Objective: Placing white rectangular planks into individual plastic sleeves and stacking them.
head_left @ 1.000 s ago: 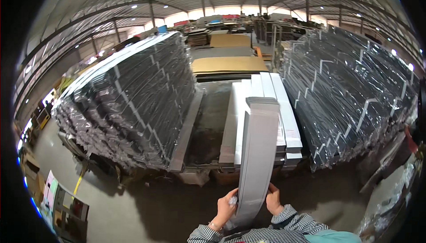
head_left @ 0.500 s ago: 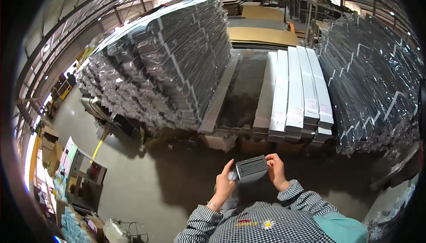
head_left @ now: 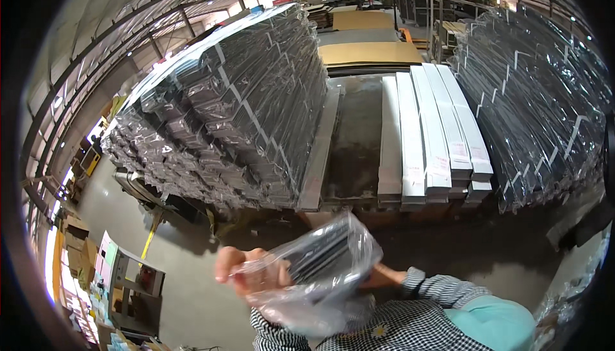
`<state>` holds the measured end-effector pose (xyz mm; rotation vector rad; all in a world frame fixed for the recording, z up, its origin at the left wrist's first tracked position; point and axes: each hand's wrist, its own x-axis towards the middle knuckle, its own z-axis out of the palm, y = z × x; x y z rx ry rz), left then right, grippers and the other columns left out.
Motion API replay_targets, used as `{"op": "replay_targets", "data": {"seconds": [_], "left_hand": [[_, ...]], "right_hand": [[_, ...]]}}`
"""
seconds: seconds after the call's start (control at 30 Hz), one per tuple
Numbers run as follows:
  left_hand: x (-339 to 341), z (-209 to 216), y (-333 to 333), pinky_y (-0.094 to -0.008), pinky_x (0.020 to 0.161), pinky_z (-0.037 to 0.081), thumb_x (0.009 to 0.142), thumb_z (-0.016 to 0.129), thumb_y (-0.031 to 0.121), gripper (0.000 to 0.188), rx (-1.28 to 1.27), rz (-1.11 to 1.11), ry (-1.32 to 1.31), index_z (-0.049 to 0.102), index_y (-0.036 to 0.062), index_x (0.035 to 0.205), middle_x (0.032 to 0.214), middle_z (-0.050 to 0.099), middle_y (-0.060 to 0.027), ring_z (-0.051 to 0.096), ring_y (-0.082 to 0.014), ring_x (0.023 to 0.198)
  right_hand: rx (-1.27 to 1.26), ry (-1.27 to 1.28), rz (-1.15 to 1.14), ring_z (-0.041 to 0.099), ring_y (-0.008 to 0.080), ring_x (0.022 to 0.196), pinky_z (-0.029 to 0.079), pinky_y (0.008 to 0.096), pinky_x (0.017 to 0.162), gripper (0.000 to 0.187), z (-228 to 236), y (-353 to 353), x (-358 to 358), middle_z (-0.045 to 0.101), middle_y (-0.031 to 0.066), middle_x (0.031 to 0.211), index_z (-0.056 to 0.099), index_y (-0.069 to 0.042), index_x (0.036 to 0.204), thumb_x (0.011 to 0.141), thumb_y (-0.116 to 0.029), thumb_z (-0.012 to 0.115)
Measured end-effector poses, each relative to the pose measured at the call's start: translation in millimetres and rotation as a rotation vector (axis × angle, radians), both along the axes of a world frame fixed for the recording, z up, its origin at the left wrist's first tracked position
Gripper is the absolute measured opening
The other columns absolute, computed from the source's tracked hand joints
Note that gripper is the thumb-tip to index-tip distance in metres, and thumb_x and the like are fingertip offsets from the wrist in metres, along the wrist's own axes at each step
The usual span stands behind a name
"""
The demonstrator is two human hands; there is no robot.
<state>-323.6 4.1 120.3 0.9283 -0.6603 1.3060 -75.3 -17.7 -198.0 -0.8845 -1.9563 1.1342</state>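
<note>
A bundle of dark strips in clear plastic wrap is held up in front of my checked apron, tilted with its right end higher. My left hand, smeared by motion, grips its left end, with the fingers closed round the plastic. Loose clear film hangs below the bundle. My right hand is at the bundle's lower right side. Its fingers are hidden behind the plastic, so its grip does not show.
Ahead stand a tall stack of plastic-wrapped dark bundles on the left and another wrapped stack on the right. Long white strips lie between them on a dark platform. A grey cart stands at the lower left.
The bundle has come up closer to the camera and turned, with its plastic film now spread around it. My left hand has moved left and up; my right hand has dropped behind the bundle.
</note>
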Motion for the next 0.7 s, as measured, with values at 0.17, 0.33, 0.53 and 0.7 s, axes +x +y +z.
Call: {"op": "replay_targets", "data": {"seconds": [0.17, 0.33, 0.53, 0.7], "left_hand": [[20, -18, 46, -0.0228, 0.049, 0.040, 0.103, 0.056, 0.029, 0.068, -0.688, 0.277, 0.091, 0.018, 0.0199, 0.159, 0.077, 0.058, 0.0018, 0.047, -0.0047, 0.058], [-67, -186, 135, -0.0226, 0.069, 0.049, 0.095, 0.058, 0.008, 0.046, -1.305, 0.806, 0.746, 0.053, 0.0081, 0.141, 0.102, 0.067, -0.0036, 0.058, -0.0076, 0.076], [-119, -323, 99, -0.0351, 0.107, 0.037, 0.106, 0.045, 0.037, 0.049, -1.722, 0.560, 0.723, 0.051, 0.0032, 0.140, 0.141, 0.056, -0.0118, 0.052, -0.0229, 0.125], [-60, -328, 193, -0.0349, 0.104, 0.041, 0.103, 0.047, 0.027, 0.044, -1.619, 0.500, 1.129, 0.052, 0.0040, 0.140, 0.139, 0.057, -0.0135, 0.055, -0.0252, 0.124]], "right_hand": [[-0.303, 0.357, -0.190, 0.046, 0.0240, 0.134, 0.038, 0.0393, 0.111, 0.094, -96, 44, -44, 0.048, 0.0123, 0.146, 0.033, -0.004, 0.150, 0.075, -0.018, 0.088], [-0.411, 0.598, -0.650, 0.059, 0.0214, 0.110, 0.050, 0.0369, 0.096, 0.076, -54, 215, -40, 0.061, 0.0125, 0.121, 0.045, 0.002, 0.136, 0.075, -0.014, 0.087], [-0.383, 0.778, -0.761, 0.055, 0.0227, 0.117, 0.047, 0.0367, 0.099, 0.072, 6, 518, 18, 0.055, 0.0158, 0.133, 0.034, 0.000, 0.150, 0.090, -0.011, 0.073], [-0.636, 0.570, -0.682, 0.047, 0.0259, 0.131, 0.040, 0.0356, 0.108, 0.076, -92, 700, 11, 0.045, 0.0185, 0.147, 0.025, -0.004, 0.156, 0.093, -0.015, 0.068]]}}
